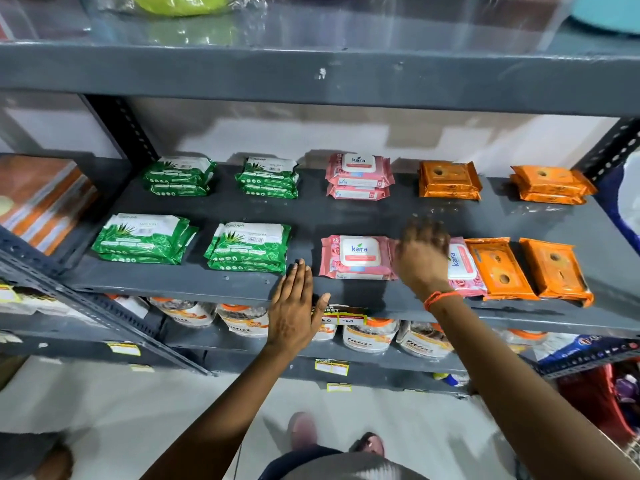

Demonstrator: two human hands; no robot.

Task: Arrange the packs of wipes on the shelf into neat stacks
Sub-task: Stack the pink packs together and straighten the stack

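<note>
Packs of wipes lie in two rows on the grey shelf (346,216). Green packs sit in small stacks at the back left (178,174), (267,176) and front left (143,239), (247,247). Pink packs are stacked at the back middle (358,174), and another pink stack lies at the front (358,258). A turned pink pack (462,263) sits behind my right hand (422,258), which hovers blurred over it with fingers spread. Orange packs lie at the back right (448,180), (550,184) and front right (498,268), (554,270). My left hand (294,306) rests flat on the shelf's front edge.
An upper shelf (311,74) overhangs the packs. Jars (369,336) stand on the shelf below with price tags (341,315) on its edge. Slotted uprights (121,129) frame the bay. A red basket (595,393) is at the lower right.
</note>
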